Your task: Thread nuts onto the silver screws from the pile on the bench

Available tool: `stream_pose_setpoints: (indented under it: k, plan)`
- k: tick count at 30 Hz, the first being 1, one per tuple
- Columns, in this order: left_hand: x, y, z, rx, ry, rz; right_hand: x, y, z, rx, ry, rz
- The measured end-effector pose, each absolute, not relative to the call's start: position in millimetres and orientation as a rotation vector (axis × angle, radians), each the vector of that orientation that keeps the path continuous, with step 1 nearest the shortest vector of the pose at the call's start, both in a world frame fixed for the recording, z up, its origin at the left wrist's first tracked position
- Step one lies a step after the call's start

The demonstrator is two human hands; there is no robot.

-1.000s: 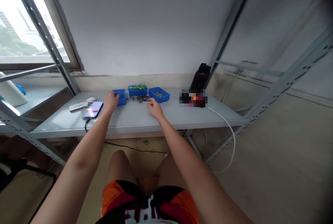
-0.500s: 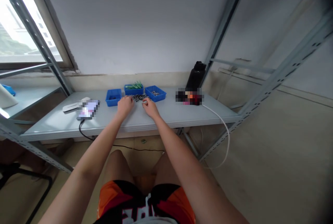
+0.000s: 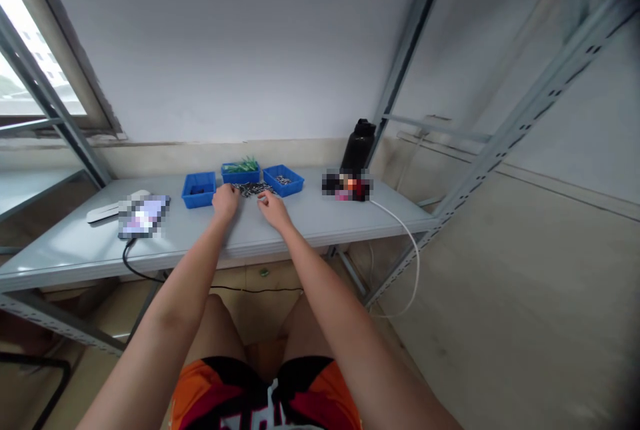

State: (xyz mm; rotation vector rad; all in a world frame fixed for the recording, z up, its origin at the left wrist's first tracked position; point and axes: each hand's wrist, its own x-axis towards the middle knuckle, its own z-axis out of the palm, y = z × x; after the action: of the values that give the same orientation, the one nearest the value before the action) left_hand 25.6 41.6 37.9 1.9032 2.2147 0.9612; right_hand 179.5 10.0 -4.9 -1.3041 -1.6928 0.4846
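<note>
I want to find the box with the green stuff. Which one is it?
Look at the grey shelf against the wall. Three blue boxes sit in a row near its back, just beyond the left hand and right hand. The middle box is the one: it sits farthest back, and only it has green bits poking out.

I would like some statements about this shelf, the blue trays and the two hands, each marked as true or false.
1. Three blue trays stand on the shelf. True: left tray, middle tray, right tray.
2. The green pieces lie in the left tray. False: they are in the middle tray.
3. Both hands are at the pile of small dark parts. True: left hand, right hand.
4. The black bottle stands left of the trays. False: it stands to their right.
5. The right hand rests on the phone. False: the phone lies apart, at the left.
</note>
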Motion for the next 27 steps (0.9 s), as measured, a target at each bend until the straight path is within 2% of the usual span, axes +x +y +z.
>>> stream_pose_setpoints:
  k: [3,8,13,27]
  plan:
    - [21,33,38,1.907,1.949,1.161,181,11,-5,-1.3,-1.665,0.497]
    - [21,10,22,2.056,1.525,1.025,181,15,-8,-1.258,-1.639,0.472]
    - [20,-3,11,2.101,1.433,1.059,182,16,-11,-1.203,-1.757,0.572]
    - [18,0,8,1.946,1.384,1.159,184,11,-10,-1.229,-1.777,0.51]
